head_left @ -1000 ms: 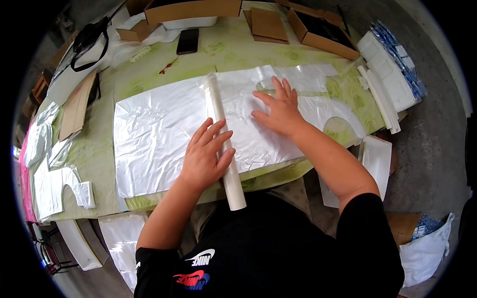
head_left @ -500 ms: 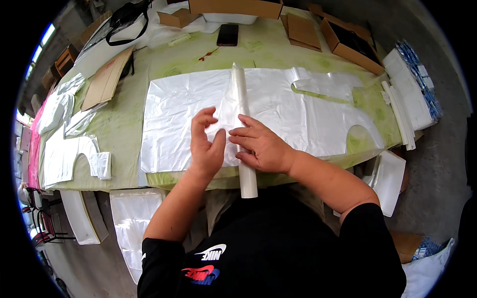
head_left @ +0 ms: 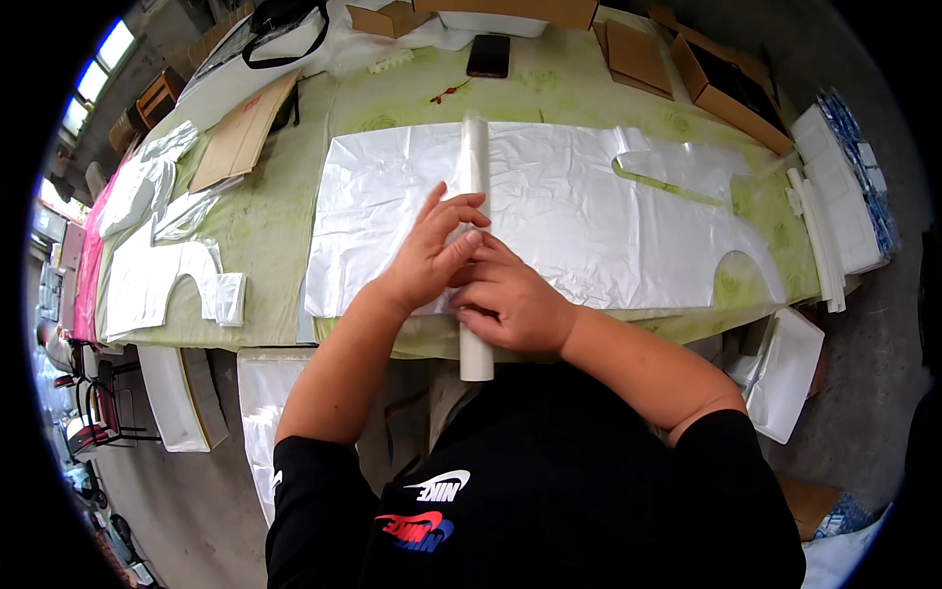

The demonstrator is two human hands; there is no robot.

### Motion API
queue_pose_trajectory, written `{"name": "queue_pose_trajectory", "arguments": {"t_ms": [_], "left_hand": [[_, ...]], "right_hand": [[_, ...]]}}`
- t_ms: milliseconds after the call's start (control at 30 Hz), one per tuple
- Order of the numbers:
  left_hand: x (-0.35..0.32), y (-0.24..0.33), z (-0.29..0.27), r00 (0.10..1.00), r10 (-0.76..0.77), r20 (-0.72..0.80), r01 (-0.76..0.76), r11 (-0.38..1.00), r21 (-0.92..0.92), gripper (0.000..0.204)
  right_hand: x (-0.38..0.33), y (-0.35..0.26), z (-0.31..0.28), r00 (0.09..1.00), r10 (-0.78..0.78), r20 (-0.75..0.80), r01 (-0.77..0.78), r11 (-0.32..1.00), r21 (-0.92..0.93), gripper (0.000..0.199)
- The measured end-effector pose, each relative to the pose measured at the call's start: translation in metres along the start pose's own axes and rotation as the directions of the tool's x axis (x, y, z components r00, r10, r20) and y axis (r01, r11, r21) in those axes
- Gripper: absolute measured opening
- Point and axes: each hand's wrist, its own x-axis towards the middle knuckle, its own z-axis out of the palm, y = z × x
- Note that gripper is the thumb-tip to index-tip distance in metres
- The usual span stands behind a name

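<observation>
A narrow roll of white plastic film [head_left: 477,365] lies across a flat white plastic sheet [head_left: 569,226], its near end sticking out past the table edge. My right hand [head_left: 515,302] is closed over the roll, fingers curled around to its left side. Beside it my left hand [head_left: 432,250] reaches over the roll with its fingers apart, the thumb close to the right fingertips. Between the hands, the part of the roll they cover is hidden. Cut-outs with curved edges show at the sheet's right end.
A green-patterned cloth covers the table [head_left: 549,88]. Further plastic pieces [head_left: 162,285] and a cardboard sheet [head_left: 245,133] lie left. At the back are a phone [head_left: 488,56] and an open cardboard box [head_left: 731,93]. Thin white rolls [head_left: 816,240] and a stack of packs [head_left: 839,187] sit right.
My left hand has moved right and up to meet the right hand over the roll. The right fingers have curled in more. The whole view has shifted slightly.
</observation>
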Motion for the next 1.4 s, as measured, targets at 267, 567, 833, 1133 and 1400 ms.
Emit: {"name": "queue_pose_trajectory", "arguments": {"t_ms": [267,567,833,1133,1400], "left_hand": [[-0.015,0.014,-0.043,0.973,-0.088,0.213,0.034,0.969,0.246,0.051],[-0.074,0.026,-0.048,0.928,-0.293,-0.231,0.353,0.891,0.285,0.047],[-0.069,0.041,-0.061,0.897,-0.329,-0.295,0.436,0.549,0.713,0.031],[-0.049,0.017,-0.051,0.781,-0.555,-0.286,0.544,0.38,0.748,0.1],[-0.059,-0.01,-0.117,0.538,-0.732,-0.418,0.81,0.312,0.497,0.097]], "right_hand": [[0.024,0.0,0.031,0.99,-0.083,0.114,0.047,0.957,0.287,0.015],[-0.032,-0.028,0.013,0.992,-0.017,0.121,-0.014,0.968,0.251,0.027],[-0.04,-0.036,0.009,0.995,-0.042,0.086,0.019,0.965,0.26,0.023],[-0.048,-0.038,0.008,0.998,-0.04,0.052,0.024,0.96,0.28,0.021],[-0.057,-0.036,0.005,1.0,-0.001,0.009,-0.002,0.946,0.326,0.022]]}}
